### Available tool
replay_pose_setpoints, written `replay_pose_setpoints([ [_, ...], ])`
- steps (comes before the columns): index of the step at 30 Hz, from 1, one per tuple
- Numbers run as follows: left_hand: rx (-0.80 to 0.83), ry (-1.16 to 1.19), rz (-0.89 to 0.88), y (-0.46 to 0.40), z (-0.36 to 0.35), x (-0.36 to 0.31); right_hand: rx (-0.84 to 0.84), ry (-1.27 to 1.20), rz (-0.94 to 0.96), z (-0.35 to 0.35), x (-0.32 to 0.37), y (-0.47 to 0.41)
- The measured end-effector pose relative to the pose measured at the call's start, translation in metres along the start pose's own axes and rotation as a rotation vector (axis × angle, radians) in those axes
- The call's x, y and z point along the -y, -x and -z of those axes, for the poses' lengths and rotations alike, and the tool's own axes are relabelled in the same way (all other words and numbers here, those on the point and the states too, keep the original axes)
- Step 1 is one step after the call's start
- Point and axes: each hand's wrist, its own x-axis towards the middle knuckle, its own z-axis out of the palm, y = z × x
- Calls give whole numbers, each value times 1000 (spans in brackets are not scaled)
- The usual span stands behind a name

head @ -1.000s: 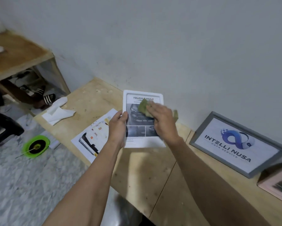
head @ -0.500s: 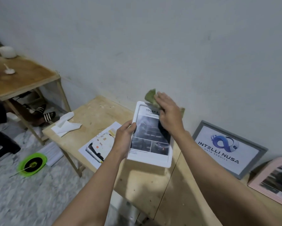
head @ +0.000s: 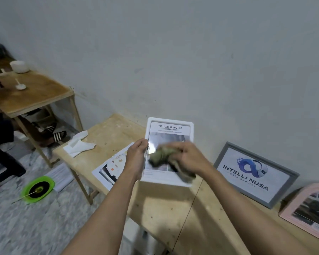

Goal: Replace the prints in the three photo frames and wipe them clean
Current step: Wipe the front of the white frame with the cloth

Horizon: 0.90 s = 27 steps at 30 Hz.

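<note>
A white photo frame (head: 169, 124) with a "Tough & Agile" car print stands tilted above the wooden bench (head: 166, 205). My left hand (head: 137, 156) grips its left edge. My right hand (head: 189, 158) holds a bunched olive-green cloth (head: 161, 156) against the lower half of the glass; the hand is motion-blurred. A grey frame (head: 256, 173) with an "Intelli Nusa" print leans on the wall to the right. A pink frame (head: 306, 208) with a dark car print lies at the far right, cut off by the image edge.
A loose printed sheet (head: 109, 166) lies on the bench left of the white frame, and crumpled white tissue (head: 77, 144) sits near the bench's left end. A second wooden table (head: 31, 96) with a white bowl (head: 19, 66) stands at left. A green dish (head: 38, 188) is on the floor.
My right hand has swept the cloth from the frame's top edge down to its lower half. The white frame now stands more upright in my left hand.
</note>
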Motion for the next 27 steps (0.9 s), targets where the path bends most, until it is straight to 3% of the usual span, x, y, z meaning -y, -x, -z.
replay_pose_setpoints([
  [2,44,8,9,3,-6,-4,-350,150,152,14,11,-27],
  [3,61,11,14,8,-11,-9,-412,265,226,14,12,-39],
  [6,14,104,-48,13,-14,-22,-245,484,393,-16,3,-57],
  [10,62,409,118,16,5,-33,-91,402,474,-60,-4,-29],
  [14,-43,117,-23,19,15,-36,146,304,450,-62,-2,1],
  [18,-30,-36,-116,12,23,-45,396,247,144,-41,18,25],
  [20,-17,-26,-120,14,21,-48,279,71,89,-22,42,21],
  [21,-12,1,-143,19,18,-51,102,39,117,-11,54,12],
  [23,-14,4,-193,27,9,-57,-293,194,293,12,72,-13],
  [24,-17,-10,-215,27,5,-58,-404,332,405,18,74,-25],
  [27,-51,35,-274,30,2,-63,-360,742,638,25,56,-37],
])
